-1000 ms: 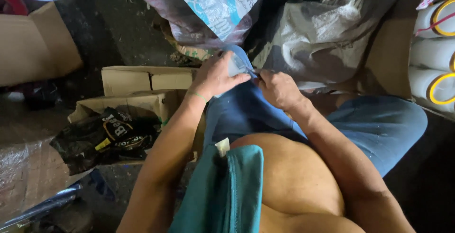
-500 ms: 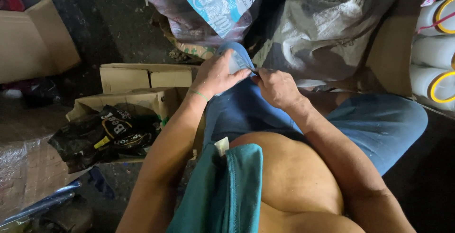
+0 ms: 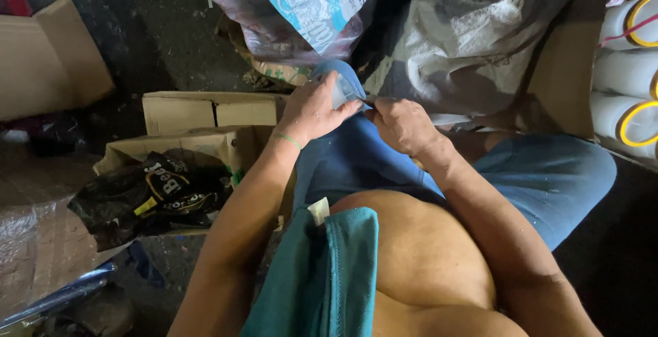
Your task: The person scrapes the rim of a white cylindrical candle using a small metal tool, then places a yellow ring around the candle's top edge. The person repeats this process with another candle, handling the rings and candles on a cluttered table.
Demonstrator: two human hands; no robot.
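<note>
A single view is given, taken from the wearer's head and aimed steeply down along the torso to the lap; the teal cloth (image 3: pixel 322 275) at the chest fills the near bottom edge, and both forearms are seen at close range running away from the lens. The upper frame is faced outward to the cardboard boxes (image 3: pixel 205 114) and grey sack (image 3: pixel 466 56) beyond the knees; no second view is supplied, so nothing is shared.
</note>
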